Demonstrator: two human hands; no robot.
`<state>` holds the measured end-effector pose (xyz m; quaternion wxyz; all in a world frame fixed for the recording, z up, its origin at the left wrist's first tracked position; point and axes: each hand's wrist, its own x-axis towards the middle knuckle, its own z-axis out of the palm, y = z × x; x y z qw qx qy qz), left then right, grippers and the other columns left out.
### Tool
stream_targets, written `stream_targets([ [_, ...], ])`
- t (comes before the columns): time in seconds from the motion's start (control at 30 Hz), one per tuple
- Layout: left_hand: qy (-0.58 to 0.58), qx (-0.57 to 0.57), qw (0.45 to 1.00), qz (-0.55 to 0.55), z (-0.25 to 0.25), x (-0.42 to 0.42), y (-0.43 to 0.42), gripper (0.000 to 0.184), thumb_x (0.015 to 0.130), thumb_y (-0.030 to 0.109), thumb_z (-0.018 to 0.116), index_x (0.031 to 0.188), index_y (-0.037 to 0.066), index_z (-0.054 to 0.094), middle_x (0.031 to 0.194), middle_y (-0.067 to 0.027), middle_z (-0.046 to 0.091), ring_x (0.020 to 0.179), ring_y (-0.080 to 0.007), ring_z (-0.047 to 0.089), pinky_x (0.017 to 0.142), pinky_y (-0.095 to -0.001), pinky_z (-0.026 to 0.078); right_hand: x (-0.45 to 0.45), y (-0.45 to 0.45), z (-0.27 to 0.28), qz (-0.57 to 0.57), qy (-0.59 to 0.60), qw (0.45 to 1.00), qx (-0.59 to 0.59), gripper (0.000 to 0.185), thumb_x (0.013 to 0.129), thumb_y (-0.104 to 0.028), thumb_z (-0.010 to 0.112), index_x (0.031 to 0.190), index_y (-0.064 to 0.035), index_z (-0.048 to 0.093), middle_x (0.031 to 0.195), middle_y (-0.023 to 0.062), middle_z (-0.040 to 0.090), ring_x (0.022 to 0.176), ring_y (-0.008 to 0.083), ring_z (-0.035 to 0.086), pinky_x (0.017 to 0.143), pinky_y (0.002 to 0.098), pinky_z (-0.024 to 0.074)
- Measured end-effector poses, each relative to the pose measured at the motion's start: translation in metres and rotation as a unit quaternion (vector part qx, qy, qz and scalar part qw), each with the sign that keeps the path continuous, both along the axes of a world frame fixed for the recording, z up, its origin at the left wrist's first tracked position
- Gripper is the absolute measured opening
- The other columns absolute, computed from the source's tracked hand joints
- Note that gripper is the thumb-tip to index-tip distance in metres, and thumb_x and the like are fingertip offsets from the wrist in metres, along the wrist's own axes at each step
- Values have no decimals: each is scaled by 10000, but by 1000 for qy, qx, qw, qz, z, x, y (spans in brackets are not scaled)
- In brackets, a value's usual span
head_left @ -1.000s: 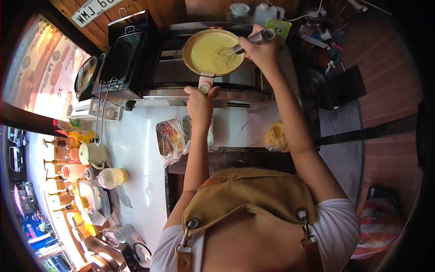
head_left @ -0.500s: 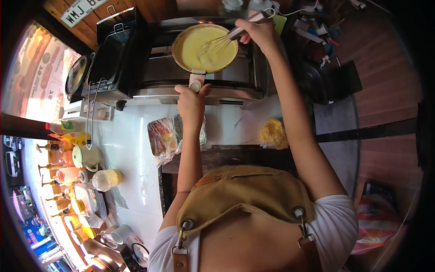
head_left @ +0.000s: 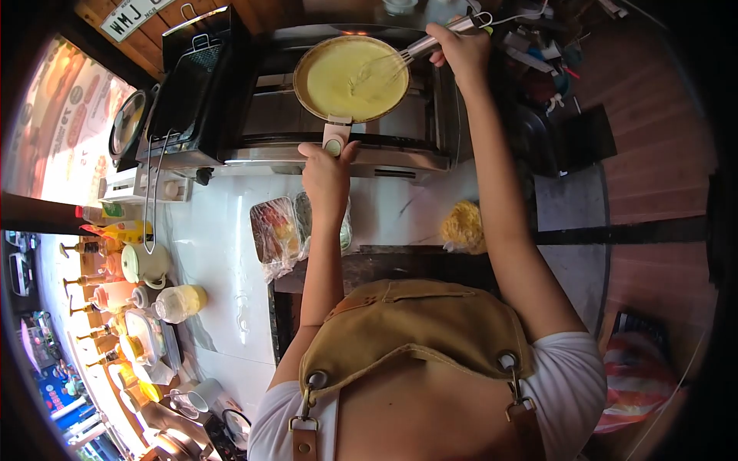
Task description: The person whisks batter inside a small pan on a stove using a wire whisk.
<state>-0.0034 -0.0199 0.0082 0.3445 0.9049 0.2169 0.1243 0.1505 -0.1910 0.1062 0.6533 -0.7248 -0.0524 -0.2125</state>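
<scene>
A round pan (head_left: 300, 98) rests on the metal stove (head_left: 265, 154), filled with a smooth pale-yellow mixture (head_left: 338, 73). Its light-coloured handle (head_left: 336, 134) points toward me, and my left hand (head_left: 327, 175) is wrapped around the end of it. In my right hand (head_left: 463, 55), at the upper right of the pan, is a metal whisk (head_left: 434, 44). The whisk slants down to the left, its wires dipped in the mixture and partly hidden by it.
Left of the stove stands a black fryer with a wire basket (head_left: 192, 84). Plastic-wrapped food trays (head_left: 275, 230) and a bag of yellow shreds (head_left: 463, 227) lie on the counter. Bottles, a pale-green pot (head_left: 144, 265) and a jar (head_left: 181, 303) line the left side.
My right hand has moved right, taking the whisk with it; the wires have shifted right in the mixture. My left hand stays on the pan's handle.
</scene>
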Motion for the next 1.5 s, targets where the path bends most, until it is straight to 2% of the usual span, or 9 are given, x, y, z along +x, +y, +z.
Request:
stream_targets([
  [0.2,13,-1,1000,14,2,1,0,649,704,510,648,861,-38,339,713,-282,581,733,-439,579,623,-454,467,10,12,-32,149,-22,986,73,199,684,-90,674,607,-32,500,570,86,577,389,143,543,338,228,418],
  [0.33,18,-8,1000,11,3,0,1,649,699,506,655,863,-38,340,713,-276,583,737,-437,580,626,-451,468,11,-11,-13,71,95,993,26,190,677,-121,659,596,-37,510,557,77,566,367,141,523,319,230,397],
  [0.5,13,-2,1000,5,1,1,0,614,718,447,662,882,-40,326,719,-268,587,714,-438,583,633,-446,471,24,-11,-21,25,1,996,82,180,688,-95,654,622,-30,499,578,86,577,376,143,533,328,225,401],
  [0.73,11,-3,1000,6,4,0,-1,612,721,449,658,880,-39,325,712,-269,585,710,-437,584,625,-449,472,5,4,-28,125,107,981,100,222,646,-80,650,567,-41,446,506,82,543,351,148,528,303,236,390],
  [0.87,22,2,1000,9,4,1,0,610,721,447,659,878,-39,324,713,-268,585,704,-435,585,614,-447,476,15,-21,-16,16,59,997,56,152,679,-103,636,615,-28,521,515,58,543,353,128,507,314,220,376],
  [1.07,22,-12,1000,18,0,2,0,635,702,489,662,866,-36,345,725,-272,587,741,-431,584,632,-445,476,21,0,-43,51,-62,993,90,267,715,-67,648,585,-48,416,534,73,539,375,142,528,332,233,407],
  [1.27,25,-5,1000,18,3,2,0,644,696,496,664,864,-35,342,724,-270,589,739,-426,587,629,-441,476,9,15,-50,144,-8,983,115,256,717,-92,645,583,-53,430,538,77,550,391,133,534,348,230,408],
  [1.37,17,-6,1000,18,0,3,1,651,692,500,665,866,-37,341,725,-273,588,740,-427,586,629,-439,477,-5,-2,-20,85,67,992,63,224,678,-93,644,565,-63,453,509,64,538,351,133,503,324,226,375],
  [1.5,21,-13,1000,14,1,2,0,655,689,502,667,867,-37,341,726,-276,587,741,-429,585,629,-440,477,1,-14,-11,20,-32,999,0,249,689,-91,635,542,-59,437,486,36,515,343,109,473,325,235,355],
])
